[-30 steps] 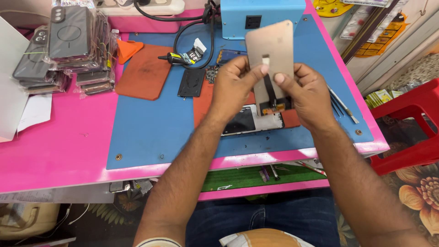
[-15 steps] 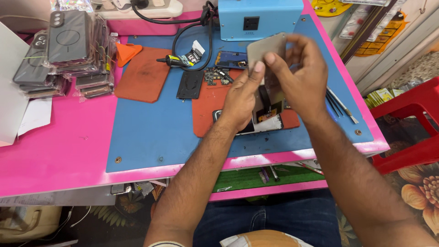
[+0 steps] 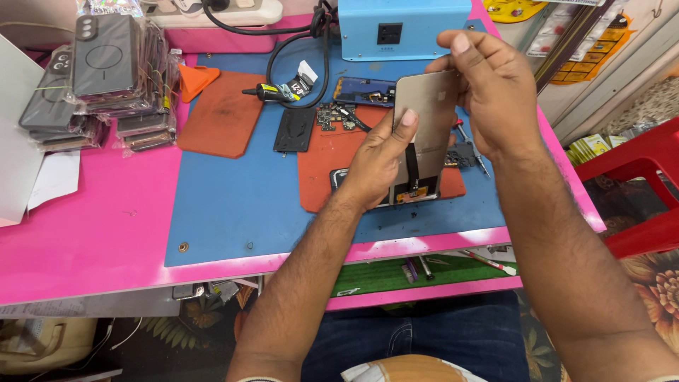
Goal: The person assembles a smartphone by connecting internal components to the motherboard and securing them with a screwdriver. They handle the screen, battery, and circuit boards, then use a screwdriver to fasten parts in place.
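Observation:
Both hands hold a thin beige phone panel (image 3: 426,113) upright above the blue work mat (image 3: 233,205). My left hand (image 3: 378,159) grips its left edge, thumb on the face. My right hand (image 3: 488,88) pinches its top right corner. The panel's lower end has a black strip with small connectors. Under it, on an orange pad (image 3: 329,159), lies an opened phone body, mostly hidden by my left hand. A small circuit board (image 3: 332,115) and a blue phone frame (image 3: 364,90) lie further back.
A second orange pad (image 3: 223,117), a black plate (image 3: 295,129) and a cabled hand tool (image 3: 272,92) sit on the mat. A blue box device (image 3: 403,27) stands behind. Wrapped phone cases (image 3: 106,71) are stacked left. Red plastic chair (image 3: 636,191) at right.
The panel has turned from flat-on to upright and come lower toward the mat. My right hand shifted from its side to the top corner.

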